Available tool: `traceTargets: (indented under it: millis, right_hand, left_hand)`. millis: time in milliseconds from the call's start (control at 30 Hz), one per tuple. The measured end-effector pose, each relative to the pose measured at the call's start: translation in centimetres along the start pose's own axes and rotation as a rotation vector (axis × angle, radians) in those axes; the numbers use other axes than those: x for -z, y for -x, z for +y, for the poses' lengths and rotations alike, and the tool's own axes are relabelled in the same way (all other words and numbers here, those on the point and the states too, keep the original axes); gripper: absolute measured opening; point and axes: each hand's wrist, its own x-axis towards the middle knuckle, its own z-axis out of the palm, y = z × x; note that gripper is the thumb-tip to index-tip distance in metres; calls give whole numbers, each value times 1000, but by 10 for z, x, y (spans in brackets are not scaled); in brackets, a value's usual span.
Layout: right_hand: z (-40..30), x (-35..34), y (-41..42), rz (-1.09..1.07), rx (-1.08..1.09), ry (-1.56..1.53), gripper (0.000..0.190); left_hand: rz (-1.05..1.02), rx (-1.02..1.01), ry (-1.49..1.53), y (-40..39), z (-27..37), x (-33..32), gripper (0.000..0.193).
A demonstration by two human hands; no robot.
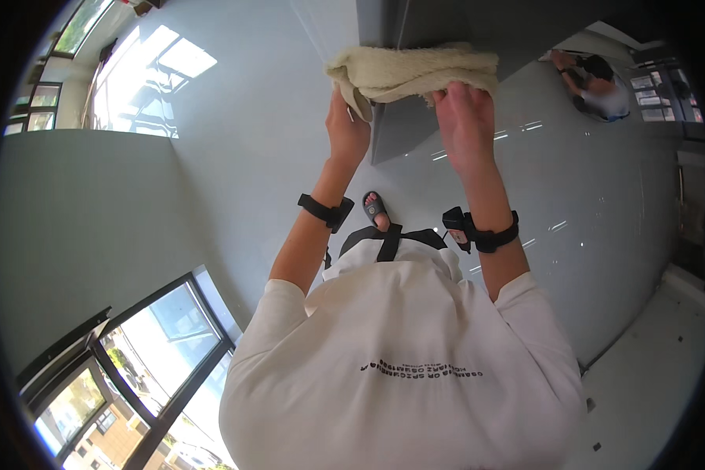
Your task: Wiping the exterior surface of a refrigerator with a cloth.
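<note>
A folded cream cloth with a fluffy pile [417, 70] spans the space between my two hands, in front of the edge of a dark grey panel [402, 129]. My left hand [349, 126] grips the cloth's left end, where a flap hangs over the fingers. At the right end, my right hand [464, 123] holds the lower edge with bent fingers. Black straps with small devices are on both forearms. Whether the cloth touches the panel behind it cannot be told.
Another person [602, 88] is low down at the upper right, arms raised towards a surface. Black-framed windows [164, 346] stand at the lower left beside a grey wall [82, 217]. A slippered foot [376, 208] is on the glossy grey floor [564, 176].
</note>
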Motion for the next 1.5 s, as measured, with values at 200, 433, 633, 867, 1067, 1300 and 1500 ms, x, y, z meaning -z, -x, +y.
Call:
traceTargets:
  millis: [200,433,633,867,1067,1300,1500]
  right_hand:
    - [23,-16,2,160,18,135,23]
    - [94,-20,37,495,-173,316,22]
    - [110,6,45,382,-345,232,20]
    - [170,44,67,736,-643,-427,22]
    - [220,113,81,700,-787,-97,32]
    - [242,180,77,763,-843,-172,19]
    - [210,202,71,537,-685,-429,11]
  left_hand:
    - [-25,308,155,29,-10,-15,42]
    - [-209,630,288,68,-47,-24,33]
    - [-140,749,591,60,-50,-21,34]
    - [-118,1224,613,86,-96,-32,33]
    - [-64,1601,599,140,-119,-67,34]
    - [-258,1598,705,166,-101,-84,37]
    - [118,1402,1090,148,-39,-102,39]
